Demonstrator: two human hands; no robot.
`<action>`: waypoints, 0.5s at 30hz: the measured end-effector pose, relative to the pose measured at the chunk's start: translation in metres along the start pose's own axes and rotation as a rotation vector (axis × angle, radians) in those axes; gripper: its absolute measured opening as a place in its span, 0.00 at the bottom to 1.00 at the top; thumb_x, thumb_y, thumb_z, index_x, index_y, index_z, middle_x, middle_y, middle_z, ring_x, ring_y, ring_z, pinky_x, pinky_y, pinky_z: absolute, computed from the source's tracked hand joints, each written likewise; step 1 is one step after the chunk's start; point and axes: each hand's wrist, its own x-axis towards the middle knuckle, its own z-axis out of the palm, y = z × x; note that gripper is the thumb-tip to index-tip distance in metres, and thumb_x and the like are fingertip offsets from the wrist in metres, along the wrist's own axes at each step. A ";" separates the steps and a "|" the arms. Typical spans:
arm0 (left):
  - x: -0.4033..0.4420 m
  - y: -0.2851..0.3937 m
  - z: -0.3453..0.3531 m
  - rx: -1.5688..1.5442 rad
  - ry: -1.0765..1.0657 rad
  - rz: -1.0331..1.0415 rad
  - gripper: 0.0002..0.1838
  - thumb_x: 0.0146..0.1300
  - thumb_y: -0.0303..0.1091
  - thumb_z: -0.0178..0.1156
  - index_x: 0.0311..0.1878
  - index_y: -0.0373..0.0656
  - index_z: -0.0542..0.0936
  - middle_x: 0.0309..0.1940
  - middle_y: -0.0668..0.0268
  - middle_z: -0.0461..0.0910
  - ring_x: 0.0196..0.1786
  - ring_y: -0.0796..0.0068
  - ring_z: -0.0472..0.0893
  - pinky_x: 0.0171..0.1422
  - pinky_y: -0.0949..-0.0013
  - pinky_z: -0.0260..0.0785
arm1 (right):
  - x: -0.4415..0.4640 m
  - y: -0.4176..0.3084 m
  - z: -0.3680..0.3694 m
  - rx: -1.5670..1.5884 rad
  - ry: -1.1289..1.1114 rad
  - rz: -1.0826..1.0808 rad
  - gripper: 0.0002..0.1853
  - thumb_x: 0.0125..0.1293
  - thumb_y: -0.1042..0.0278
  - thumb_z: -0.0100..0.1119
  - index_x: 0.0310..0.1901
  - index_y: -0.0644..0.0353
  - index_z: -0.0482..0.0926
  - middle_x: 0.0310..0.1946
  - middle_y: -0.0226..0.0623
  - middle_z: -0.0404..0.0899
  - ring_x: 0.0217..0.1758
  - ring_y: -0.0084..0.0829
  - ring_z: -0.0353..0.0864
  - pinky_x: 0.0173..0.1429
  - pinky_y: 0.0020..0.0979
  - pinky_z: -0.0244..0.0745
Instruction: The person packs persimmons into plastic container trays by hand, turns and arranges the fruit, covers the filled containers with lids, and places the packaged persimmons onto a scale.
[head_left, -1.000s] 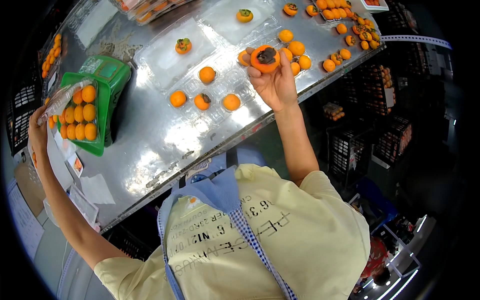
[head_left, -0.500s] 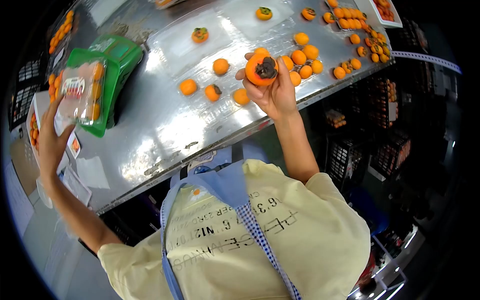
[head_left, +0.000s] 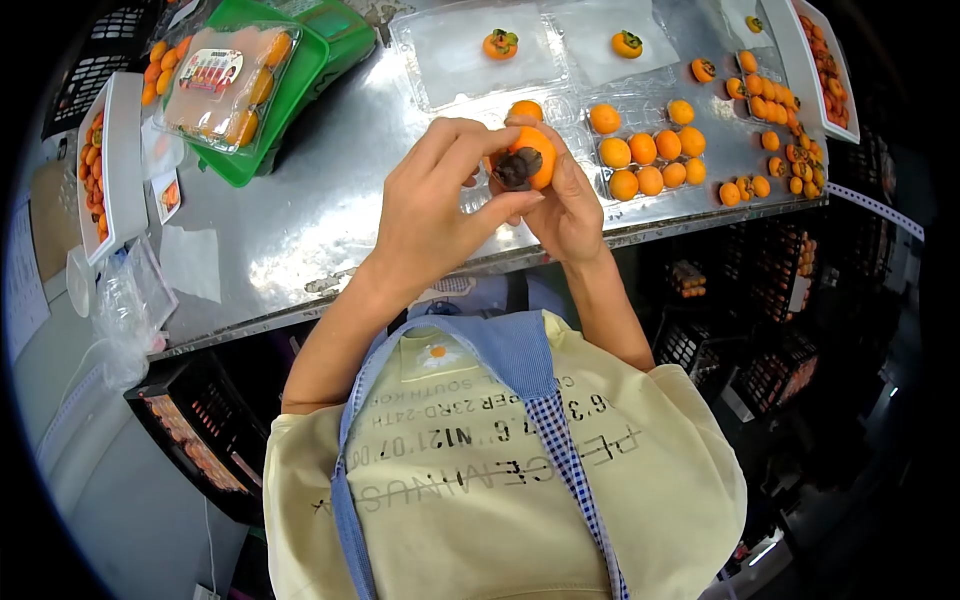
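Note:
An orange persimmon [head_left: 541, 158] with a dark, dried leafy cap is held above the metal table, between both hands. My right hand [head_left: 568, 215] cups it from the right and below, fingers closed round it. My left hand [head_left: 430, 195] reaches over from the other side, thumb and fingers closing about the capped end; its fingertips are partly hidden. Just behind the hands lies another persimmon [head_left: 525, 109]. To the right, a clear plastic tray [head_left: 606, 172] holds several persimmons in rows.
At left a labelled clear pack [head_left: 180, 110] of persimmons rests on a green scale [head_left: 312, 75]. White boxes of fruit stand at the left [head_left: 122, 165] and right [head_left: 840, 118]. Two capped persimmons [head_left: 500, 44] [head_left: 627, 44] sit on lined trays. The table's front edge [head_left: 330, 298] runs before me.
My left hand has left the pack on the scale and come right, onto the persimmon in my right hand. The persimmon has turned, its cap now facing left. The view has shifted.

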 end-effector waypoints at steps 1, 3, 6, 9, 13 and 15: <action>-0.003 -0.004 0.001 0.017 0.011 0.042 0.21 0.46 0.29 0.72 0.46 0.40 0.80 0.37 0.63 0.78 0.35 0.70 0.79 0.36 0.73 0.73 | -0.001 0.001 0.000 0.010 0.010 0.008 0.32 0.73 0.46 0.38 0.67 0.64 0.55 0.48 0.41 0.70 0.38 0.28 0.71 0.38 0.26 0.67; -0.007 -0.011 0.001 0.054 0.033 0.126 0.18 0.51 0.24 0.69 0.48 0.37 0.81 0.41 0.59 0.79 0.36 0.72 0.80 0.37 0.76 0.75 | -0.001 0.002 -0.004 0.038 -0.020 0.028 0.32 0.73 0.46 0.38 0.67 0.64 0.55 0.47 0.41 0.70 0.37 0.28 0.71 0.37 0.27 0.67; -0.008 -0.010 -0.002 0.031 0.055 0.075 0.13 0.56 0.21 0.64 0.46 0.36 0.81 0.41 0.57 0.79 0.39 0.70 0.82 0.38 0.75 0.77 | 0.000 0.004 -0.001 0.035 -0.024 0.033 0.32 0.73 0.45 0.36 0.67 0.64 0.57 0.43 0.40 0.69 0.33 0.27 0.68 0.33 0.26 0.64; -0.010 -0.010 -0.001 -0.260 0.088 -0.184 0.12 0.58 0.21 0.62 0.46 0.35 0.81 0.40 0.57 0.80 0.38 0.70 0.82 0.38 0.75 0.77 | 0.001 0.002 0.003 0.037 -0.004 0.051 0.31 0.74 0.45 0.34 0.66 0.64 0.58 0.40 0.39 0.69 0.30 0.27 0.66 0.32 0.26 0.63; -0.009 -0.013 0.000 -0.238 0.120 -0.189 0.11 0.56 0.25 0.64 0.43 0.37 0.83 0.37 0.59 0.81 0.36 0.69 0.82 0.39 0.74 0.75 | 0.003 0.005 0.001 0.079 0.003 0.075 0.30 0.75 0.47 0.32 0.66 0.63 0.58 0.43 0.40 0.70 0.29 0.27 0.65 0.31 0.27 0.62; -0.009 -0.015 0.002 -0.071 0.142 -0.033 0.12 0.54 0.26 0.66 0.43 0.39 0.83 0.37 0.60 0.81 0.35 0.70 0.81 0.37 0.74 0.75 | 0.004 0.006 -0.002 0.106 -0.008 0.090 0.30 0.74 0.47 0.34 0.66 0.64 0.58 0.46 0.39 0.70 0.32 0.27 0.68 0.33 0.27 0.65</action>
